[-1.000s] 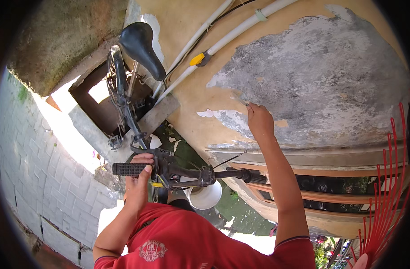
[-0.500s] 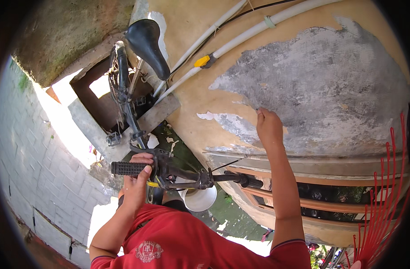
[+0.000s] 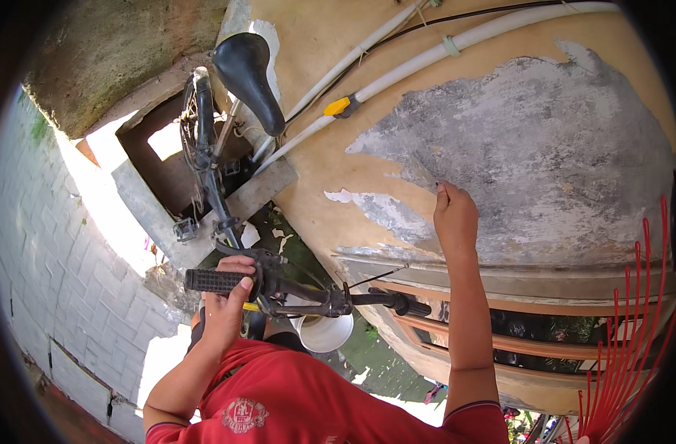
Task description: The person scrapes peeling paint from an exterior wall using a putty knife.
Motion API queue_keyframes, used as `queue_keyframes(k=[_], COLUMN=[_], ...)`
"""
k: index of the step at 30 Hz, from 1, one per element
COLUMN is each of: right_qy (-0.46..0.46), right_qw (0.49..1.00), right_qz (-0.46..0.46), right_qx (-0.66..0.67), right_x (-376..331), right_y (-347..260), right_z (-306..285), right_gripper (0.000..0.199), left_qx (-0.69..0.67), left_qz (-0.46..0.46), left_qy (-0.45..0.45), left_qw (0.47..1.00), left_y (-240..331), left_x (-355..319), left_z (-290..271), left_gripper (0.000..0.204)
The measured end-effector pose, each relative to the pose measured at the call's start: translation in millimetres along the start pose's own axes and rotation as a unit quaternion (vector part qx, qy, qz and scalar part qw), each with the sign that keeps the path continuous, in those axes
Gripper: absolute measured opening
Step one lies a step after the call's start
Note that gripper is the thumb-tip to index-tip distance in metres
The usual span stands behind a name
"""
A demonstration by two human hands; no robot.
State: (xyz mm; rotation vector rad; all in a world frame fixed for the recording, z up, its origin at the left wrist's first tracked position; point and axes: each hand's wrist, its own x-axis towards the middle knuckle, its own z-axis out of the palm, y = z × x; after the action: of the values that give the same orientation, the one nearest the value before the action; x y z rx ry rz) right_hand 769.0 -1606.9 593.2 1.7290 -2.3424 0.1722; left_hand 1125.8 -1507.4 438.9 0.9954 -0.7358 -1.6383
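My left hand [image 3: 227, 307] is wrapped round a bicycle handlebar [image 3: 297, 287], beside its ribbed black grip [image 3: 212, 281]. The bicycle stands between me and the wall, its black saddle [image 3: 241, 70] farther off. My right arm reaches out to the wall [image 3: 308, 192], which is tan with a large bare grey patch [image 3: 515, 148] where the paint has come off. At the left edge of this patch my right hand [image 3: 456, 218] is closed in a pinch. A tiny dark tip shows at its fingertips; what it is I cannot make out.
White pipes [image 3: 419, 66] with a yellow valve handle [image 3: 338, 106] run along the wall. Beneath the handlebar stands a white bucket [image 3: 327, 333]. Wooden window slats [image 3: 523, 339] lie right, near red looped strands [image 3: 626, 355]. Grey paving [image 3: 79, 229] stretches along the left.
My right hand has shifted slightly right along the grey patch, still pinched. The left hand stays on the handlebar. The whole view has tilted a little.
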Motion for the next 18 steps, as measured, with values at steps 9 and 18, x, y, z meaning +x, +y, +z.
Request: queue_keyframes(k=[9, 18], right_qy=[-0.083, -0.066], right_qw=[0.991, 0.993], right_qz=[-0.057, -0.032], right_qx=[-0.083, -0.095], right_x=[26.5, 24.5], right_y=[-27.4, -18.0], right_z=[27.9, 68.1], right_gripper=[0.028, 0.021], left_qx=[0.001, 0.012], left_qz=[0.01, 0.021], left_qy=[0.0, -0.007], left_qw=[1.0, 1.0], left_y=[-3.7, 0.7], left_x=[1.2, 0.0], left_z=[-0.7, 3.7], left_gripper=[0.016, 0.017])
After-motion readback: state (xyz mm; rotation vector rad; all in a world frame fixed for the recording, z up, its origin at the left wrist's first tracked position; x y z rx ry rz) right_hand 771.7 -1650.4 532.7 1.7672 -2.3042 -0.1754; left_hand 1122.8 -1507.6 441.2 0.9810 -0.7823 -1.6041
